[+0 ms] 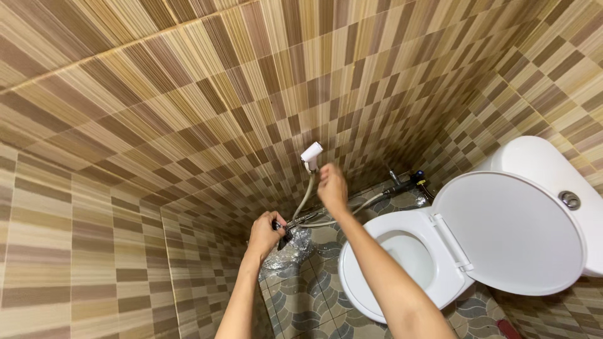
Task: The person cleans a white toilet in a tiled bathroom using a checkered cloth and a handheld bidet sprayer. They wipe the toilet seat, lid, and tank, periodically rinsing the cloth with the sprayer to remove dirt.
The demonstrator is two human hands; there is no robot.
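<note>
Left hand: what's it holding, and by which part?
The left hand is closed around the end of a dark tool; only the tip shows past the fist. What kind of tool it is cannot be told.

Open room is left between the left grip [266,231] and the right grip [331,187], crossed only by a hose [306,198]. To the right, passage is blocked by the toilet bowl [364,276]. Behind both, the tiled wall [207,125] closes the corner.
</note>
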